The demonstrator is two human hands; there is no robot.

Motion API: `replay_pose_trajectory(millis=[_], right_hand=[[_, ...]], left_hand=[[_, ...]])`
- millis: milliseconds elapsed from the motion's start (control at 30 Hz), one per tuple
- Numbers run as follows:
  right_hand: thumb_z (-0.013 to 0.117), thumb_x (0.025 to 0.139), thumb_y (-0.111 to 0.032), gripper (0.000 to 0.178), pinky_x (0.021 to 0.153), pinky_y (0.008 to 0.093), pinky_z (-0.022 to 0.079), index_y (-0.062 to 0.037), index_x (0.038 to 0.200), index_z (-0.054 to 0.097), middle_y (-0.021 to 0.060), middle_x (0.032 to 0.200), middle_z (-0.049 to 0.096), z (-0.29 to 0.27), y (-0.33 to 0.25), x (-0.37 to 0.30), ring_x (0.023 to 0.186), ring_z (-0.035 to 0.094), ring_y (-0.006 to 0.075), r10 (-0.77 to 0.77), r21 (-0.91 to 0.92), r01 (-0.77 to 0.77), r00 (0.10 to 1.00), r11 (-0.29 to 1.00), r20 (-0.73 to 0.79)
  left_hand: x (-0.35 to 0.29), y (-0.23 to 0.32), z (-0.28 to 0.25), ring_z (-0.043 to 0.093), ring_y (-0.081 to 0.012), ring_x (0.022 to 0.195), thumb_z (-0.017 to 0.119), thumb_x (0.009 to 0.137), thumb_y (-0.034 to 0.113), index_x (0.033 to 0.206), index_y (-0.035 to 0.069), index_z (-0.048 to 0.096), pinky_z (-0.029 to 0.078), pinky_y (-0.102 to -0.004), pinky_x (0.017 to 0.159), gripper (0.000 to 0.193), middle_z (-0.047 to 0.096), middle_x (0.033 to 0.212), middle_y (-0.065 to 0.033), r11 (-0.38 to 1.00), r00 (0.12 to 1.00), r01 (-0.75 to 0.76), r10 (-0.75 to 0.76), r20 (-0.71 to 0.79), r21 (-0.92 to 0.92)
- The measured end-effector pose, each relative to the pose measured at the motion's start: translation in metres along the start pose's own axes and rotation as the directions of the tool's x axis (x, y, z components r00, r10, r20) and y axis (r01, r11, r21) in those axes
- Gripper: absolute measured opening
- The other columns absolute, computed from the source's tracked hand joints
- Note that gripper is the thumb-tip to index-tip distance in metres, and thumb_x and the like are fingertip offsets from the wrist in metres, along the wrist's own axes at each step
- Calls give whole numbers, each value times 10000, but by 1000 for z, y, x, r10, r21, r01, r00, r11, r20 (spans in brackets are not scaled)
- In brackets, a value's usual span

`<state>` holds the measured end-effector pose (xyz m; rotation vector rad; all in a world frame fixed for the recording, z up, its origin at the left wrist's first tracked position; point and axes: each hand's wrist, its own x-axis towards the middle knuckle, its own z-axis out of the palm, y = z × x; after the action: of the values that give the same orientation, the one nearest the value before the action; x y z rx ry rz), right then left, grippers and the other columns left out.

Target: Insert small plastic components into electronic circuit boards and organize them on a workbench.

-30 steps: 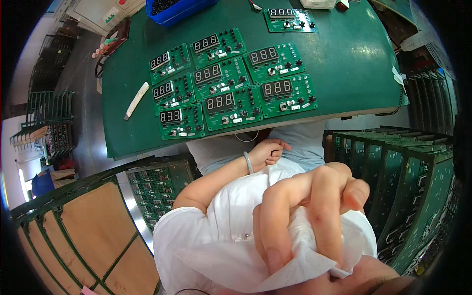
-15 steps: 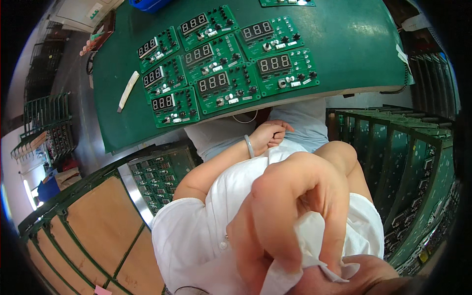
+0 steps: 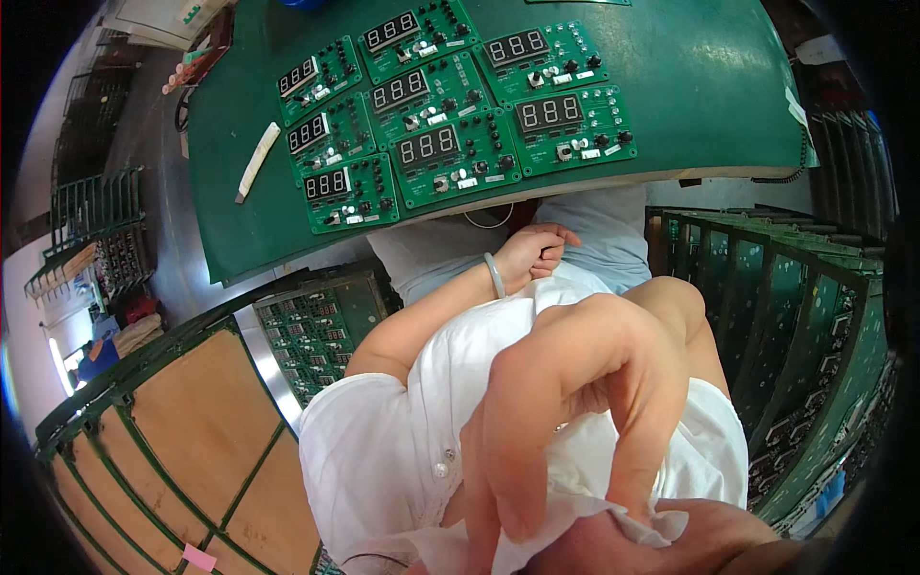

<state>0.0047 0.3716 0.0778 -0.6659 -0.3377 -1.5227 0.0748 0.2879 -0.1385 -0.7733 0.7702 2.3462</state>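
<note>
My right hand (image 3: 565, 383) is raised very close to the camera, its fingers bent and pressed on a thin white tissue (image 3: 554, 517) held against the face. Part of the tissue is hidden behind the fingers. On my lap rests my left hand (image 3: 537, 257), with a pale bangle (image 3: 494, 276) at the wrist. Its fingers are loosely curled, and nothing shows in them. Beyond it, near the table edge, lie several green circuit boards with three-digit displays; the closest to this hand is a circuit board (image 3: 479, 153).
The green table (image 3: 690, 86) spans the far side, with a white strip (image 3: 259, 161) at its left. A rack with brown panels (image 3: 206, 412) stands at my left, a rack of green boards (image 3: 795, 335) at my right. A blue container (image 3: 305, 3) shows at the top edge.
The whole view has shifted slightly, so the boards appear higher and a little to the right. My right hand still presses the tissue, its fingers slightly moved. My left hand stays on the lap.
</note>
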Motion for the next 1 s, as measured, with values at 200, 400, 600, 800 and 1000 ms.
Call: replay_pose_trajectory(millis=[200, 400, 600, 800, 1000], right_hand=[[690, 902, -110, 360, 837, 457, 525, 136, 1127, 554, 307, 1047, 648, -6, -9, 3, 969, 647, 399, -42, -195, 52, 998, 979, 57], [691, 902, -112, 315, 774, 423, 539, 133, 1073, 589, 289, 981, 672, 7, -34, -2, 894, 654, 366, -120, -315, 115, 993, 942, 5], [691, 900, -104, 285, 748, 412, 541, 144, 1023, 621, 278, 946, 675, 19, -53, -3, 863, 659, 357, -206, -388, 246, 968, 888, 143], [680, 881, -165, 301, 707, 335, 534, 131, 908, 631, 219, 790, 664, 78, -103, -5, 728, 660, 279, -89, -601, 124, 992, 789, 87], [630, 945, -126, 293, 707, 397, 536, 161, 1009, 636, 285, 923, 672, 73, -127, -31, 825, 661, 354, -247, -579, 385, 920, 719, 305]], left_hand=[[-1, 1, -4, 264, -27, 466, 441, 937, 67, 1021, -1, 594, 200, -188, 401, 187, 354, 609, 65, 999, 1000, 3, -2, -10, 39], [-32, 24, 21, 402, -57, 619, 485, 948, 106, 1043, 12, 633, 337, -236, 552, 199, 469, 684, 31, 658, 907, -421, 289, 306, 625], [-118, 134, 116, 536, -185, 557, 579, 915, 142, 1009, 49, 629, 426, -323, 543, 142, 559, 641, -69, 15, 812, -395, 474, 341, 919], [-16, 266, 158, 663, -311, 656, 609, 914, 355, 1100, 93, 576, 511, -416, 575, 324, 646, 682, -147, -757, 448, 182, 632, 632, 628], [81, 327, 187, 695, -337, 745, 609, 858, 555, 1123, 71, 531, 551, -426, 639, 557, 692, 797, -177, -792, 611, 463, 611, 504, 398]])
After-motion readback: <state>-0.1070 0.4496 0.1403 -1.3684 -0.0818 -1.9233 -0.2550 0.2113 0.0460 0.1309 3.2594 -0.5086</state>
